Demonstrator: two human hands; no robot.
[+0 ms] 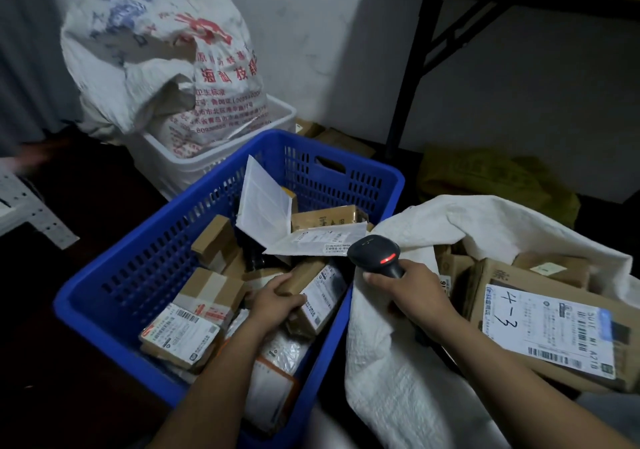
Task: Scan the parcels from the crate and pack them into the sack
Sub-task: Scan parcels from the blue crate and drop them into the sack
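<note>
Left hand (276, 301) grips a labelled box (320, 296) inside the blue crate (104, 298), right hand (412, 292) grips the scanner (376, 252), red light on, by the white sack (398, 362); roughly midway, I judge: sack holds several boxes (550, 327), crate many parcels (180, 336) left to do.

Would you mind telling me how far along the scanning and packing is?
Several cardboard boxes already lie in the white woven sack. The left hand grips a brown labelled parcel in the blue plastic crate; the right hand holds the black handheld scanner. Many parcels remain in the crate.
</note>
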